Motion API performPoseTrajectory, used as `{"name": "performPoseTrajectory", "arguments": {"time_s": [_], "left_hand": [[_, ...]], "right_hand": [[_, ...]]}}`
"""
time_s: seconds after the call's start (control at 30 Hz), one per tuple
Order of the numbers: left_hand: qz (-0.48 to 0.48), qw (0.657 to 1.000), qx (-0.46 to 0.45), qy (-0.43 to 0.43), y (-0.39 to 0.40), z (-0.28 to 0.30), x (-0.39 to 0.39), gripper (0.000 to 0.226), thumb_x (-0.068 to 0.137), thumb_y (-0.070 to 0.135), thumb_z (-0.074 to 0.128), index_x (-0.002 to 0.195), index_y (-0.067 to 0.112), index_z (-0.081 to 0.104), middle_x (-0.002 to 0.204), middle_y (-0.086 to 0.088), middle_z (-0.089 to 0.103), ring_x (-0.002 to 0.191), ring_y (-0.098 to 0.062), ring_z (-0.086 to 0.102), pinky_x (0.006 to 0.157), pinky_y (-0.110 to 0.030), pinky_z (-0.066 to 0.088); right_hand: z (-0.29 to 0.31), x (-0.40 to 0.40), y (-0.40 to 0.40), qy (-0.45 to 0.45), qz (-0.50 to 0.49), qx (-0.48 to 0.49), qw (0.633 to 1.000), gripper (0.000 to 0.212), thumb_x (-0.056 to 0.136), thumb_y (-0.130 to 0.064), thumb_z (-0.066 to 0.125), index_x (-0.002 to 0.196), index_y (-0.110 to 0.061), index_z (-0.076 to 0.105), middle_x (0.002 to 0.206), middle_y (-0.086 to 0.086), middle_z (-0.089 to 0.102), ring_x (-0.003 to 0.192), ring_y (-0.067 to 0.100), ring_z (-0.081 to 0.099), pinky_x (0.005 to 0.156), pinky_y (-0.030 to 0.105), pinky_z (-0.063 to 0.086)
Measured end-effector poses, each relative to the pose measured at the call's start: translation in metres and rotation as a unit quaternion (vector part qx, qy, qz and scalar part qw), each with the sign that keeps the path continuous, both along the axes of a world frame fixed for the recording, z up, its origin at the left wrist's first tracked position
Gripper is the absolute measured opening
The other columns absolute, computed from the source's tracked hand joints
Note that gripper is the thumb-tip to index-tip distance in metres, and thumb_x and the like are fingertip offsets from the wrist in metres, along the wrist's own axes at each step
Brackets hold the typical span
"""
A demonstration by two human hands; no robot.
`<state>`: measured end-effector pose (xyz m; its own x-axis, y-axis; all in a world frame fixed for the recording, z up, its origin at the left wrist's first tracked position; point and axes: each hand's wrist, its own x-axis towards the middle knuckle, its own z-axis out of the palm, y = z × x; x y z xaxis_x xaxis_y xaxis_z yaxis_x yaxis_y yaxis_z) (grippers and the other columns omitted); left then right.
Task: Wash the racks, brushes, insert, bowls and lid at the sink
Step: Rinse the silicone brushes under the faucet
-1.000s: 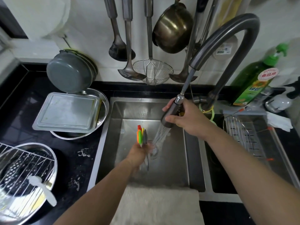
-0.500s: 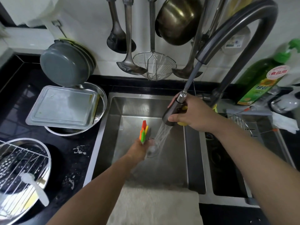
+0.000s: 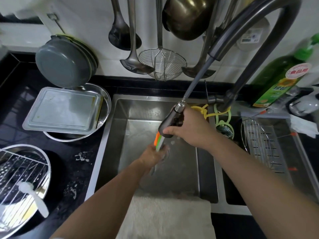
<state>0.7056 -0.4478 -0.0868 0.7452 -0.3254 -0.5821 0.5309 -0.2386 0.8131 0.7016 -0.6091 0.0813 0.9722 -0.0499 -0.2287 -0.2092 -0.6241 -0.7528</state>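
Left hand gripping brushes mid-sink, walls well apart; right hand wrapped round sprayer head just above.

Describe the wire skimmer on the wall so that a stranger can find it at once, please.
Look at the white wall behind the sink, where a row of steel utensils hangs. The skimmer hangs in the middle, between two ladles. Only it has an open basket of thin wire; its neighbours have solid bowls.
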Motion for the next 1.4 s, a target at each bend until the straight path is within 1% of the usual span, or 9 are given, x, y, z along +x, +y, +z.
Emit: {"name": "performPoseTrajectory", "arguments": {"time_s": [0.1,0.27,0.33,0.47,0.63,0.83,1.03,1.2,1.4], "left_hand": [[0.021,1.0,0.004,0.017,0.002,-0.007,-0.002,0.032,0.088,0.043,0.076,0.09,0.015,0.063,0.07,-0.007,0.058,0.06,-0.019,0.055,0.058,-0.035,0.05],[0.089,0.983,-0.083,0.134,0.0,-0.011,0.006,0.022,0.104,0.014,0.052,0.082,0.01,0.055,0.065,-0.011,0.042,0.043,-0.015,0.036,0.042,-0.024,0.034],[0.111,0.967,-0.123,0.194,0.002,-0.011,0.012,0.022,0.1,0.005,0.048,0.081,0.006,0.06,0.068,-0.013,0.052,0.052,-0.02,0.05,0.05,-0.029,0.047],[0.094,0.944,-0.212,0.237,0.002,-0.011,0.015,0.021,0.103,0.01,0.052,0.102,0.002,0.071,0.097,-0.013,0.071,0.093,-0.027,0.071,0.095,-0.046,0.056],[0.043,0.934,-0.262,0.237,0.001,-0.01,0.021,0.019,0.11,0.02,0.049,0.115,0.004,0.058,0.095,-0.012,0.068,0.085,-0.026,0.071,0.08,-0.04,0.057],[0.056,0.905,-0.315,0.282,0.003,-0.011,0.02,0.035,0.092,0.023,0.044,0.115,0.007,0.065,0.098,-0.007,0.066,0.093,-0.027,0.063,0.102,-0.055,0.039],[0.053,0.928,-0.274,0.249,0.003,-0.018,0.016,0.014,0.096,0.01,0.053,0.098,0.004,0.066,0.086,-0.013,0.06,0.083,-0.028,0.056,0.081,-0.042,0.055],[0.023,0.942,-0.266,0.204,0.005,-0.015,0.004,0.004,0.101,0.012,0.06,0.104,0.013,0.063,0.097,-0.01,0.066,0.077,-0.022,0.057,0.065,-0.029,0.051],[-0.023,0.955,-0.252,0.153,0.013,-0.019,-0.002,0.021,0.095,0.02,0.066,0.112,0.013,0.056,0.094,-0.01,0.061,0.071,-0.019,0.056,0.061,-0.029,0.048]], "right_hand": [[-0.003,0.01,0.003,-0.014,-0.032,-0.003,0.999,0.051,0.075,-0.038,0.087,0.112,-0.025,0.054,0.1,-0.012,0.063,0.095,0.009,0.062,0.082,0.03,0.054],[-0.003,0.006,0.0,0.005,-0.003,-0.002,1.0,0.051,0.074,-0.037,0.087,0.11,-0.026,0.053,0.101,-0.01,0.062,0.097,0.012,0.062,0.086,0.034,0.055],[-0.004,0.003,-0.002,0.009,0.003,-0.006,1.0,0.05,0.073,-0.038,0.088,0.108,-0.026,0.054,0.099,-0.008,0.063,0.094,0.012,0.063,0.086,0.038,0.056],[-0.003,0.0,-0.006,0.012,-0.008,-0.019,1.0,0.051,0.073,-0.037,0.088,0.109,-0.026,0.054,0.1,-0.008,0.062,0.095,0.01,0.061,0.088,0.039,0.056],[-0.004,-0.004,-0.007,0.031,0.015,-0.008,0.999,0.052,0.071,-0.042,0.088,0.11,-0.027,0.056,0.109,-0.001,0.061,0.1,0.016,0.06,0.09,0.041,0.055],[-0.003,0.004,-0.001,0.027,-0.002,0.007,1.0,0.049,0.073,-0.038,0.088,0.108,-0.028,0.055,0.098,-0.008,0.065,0.093,0.012,0.064,0.084,0.036,0.057],[0.004,-0.004,-0.008,0.065,0.04,0.009,0.997,0.041,0.076,-0.035,0.087,0.096,-0.034,0.05,0.094,-0.013,0.06,0.087,0.004,0.058,0.066,0.016,0.04],[-0.01,0.018,-0.002,0.022,-0.014,0.005,1.0,0.051,0.073,-0.039,0.088,0.11,-0.028,0.054,0.098,-0.012,0.062,0.093,0.011,0.063,0.074,0.026,0.052],[-0.016,0.029,-0.006,-0.003,-0.042,-0.029,0.999,0.052,0.074,-0.038,0.087,0.112,-0.024,0.055,0.097,-0.012,0.061,0.094,0.012,0.061,0.078,0.029,0.051]]}}
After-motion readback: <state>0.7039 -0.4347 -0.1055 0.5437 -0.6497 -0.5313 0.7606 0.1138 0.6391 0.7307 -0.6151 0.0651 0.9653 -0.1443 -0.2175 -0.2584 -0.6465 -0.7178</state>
